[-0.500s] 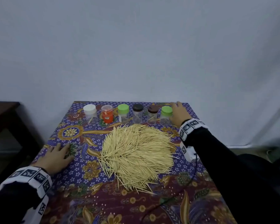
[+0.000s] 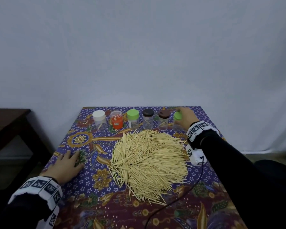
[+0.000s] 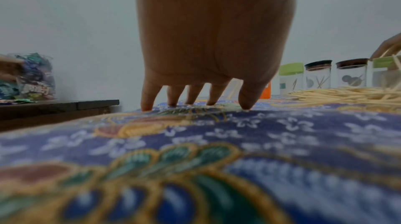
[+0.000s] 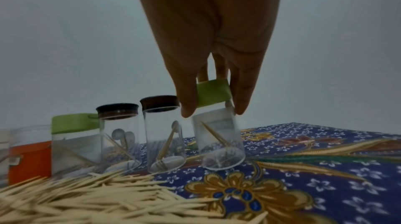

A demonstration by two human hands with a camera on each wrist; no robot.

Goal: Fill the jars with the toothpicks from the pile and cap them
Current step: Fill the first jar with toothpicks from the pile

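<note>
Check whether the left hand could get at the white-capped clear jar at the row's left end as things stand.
Probably yes: the left hand lies flat and holds nothing, and only bare patterned cloth separates it from the white-capped clear jar.

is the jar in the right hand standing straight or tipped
Tipped. In the right wrist view the green-capped jar leans, base lifted toward the camera, gripped at its cap by the right hand.

Left hand point(image 2: 65, 167) flat; right hand point(image 2: 186, 119) gripping.

Plain grey wall point(image 2: 139, 47), dark side table point(image 2: 8, 123)
</note>
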